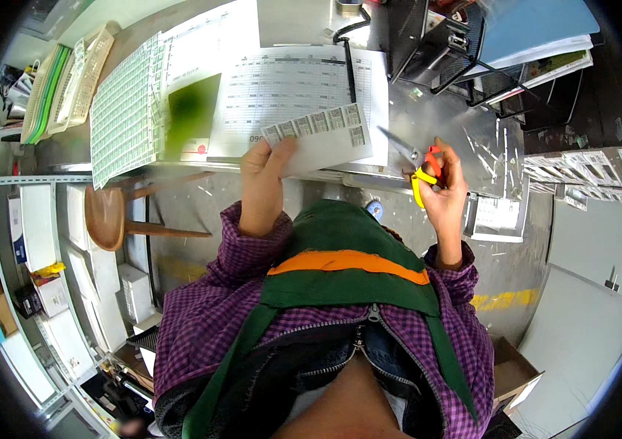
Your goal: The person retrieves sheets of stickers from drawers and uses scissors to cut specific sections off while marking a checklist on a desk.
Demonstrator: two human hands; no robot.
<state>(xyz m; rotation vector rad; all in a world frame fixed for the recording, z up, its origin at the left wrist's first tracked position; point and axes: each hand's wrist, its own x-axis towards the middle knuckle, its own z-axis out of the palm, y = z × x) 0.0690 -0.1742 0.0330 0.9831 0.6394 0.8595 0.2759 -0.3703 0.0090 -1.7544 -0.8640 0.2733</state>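
Observation:
My left hand (267, 172) is closed on the left end of a white label sheet (329, 146), thumb on top. Small printed code labels run along the sheet's far edge and partly down its right end. In my right hand (448, 194) is a pair of scissors (415, 155) with one red and one yellow handle loop, fingers through the loops. The blades point toward the sheet's right end and stand apart from it. Beneath the label sheet lie printed table papers (282, 80) on the desk.
A green-printed grid sheet (124, 110) hangs over the desk's left edge, beside a cream basket (91, 77). Black mesh organizers (465, 55) and a blue folder (538, 29) stand at the far right. Paper scraps (485, 157) lie on the desk's right part. A wooden stool (106, 218) stands below left.

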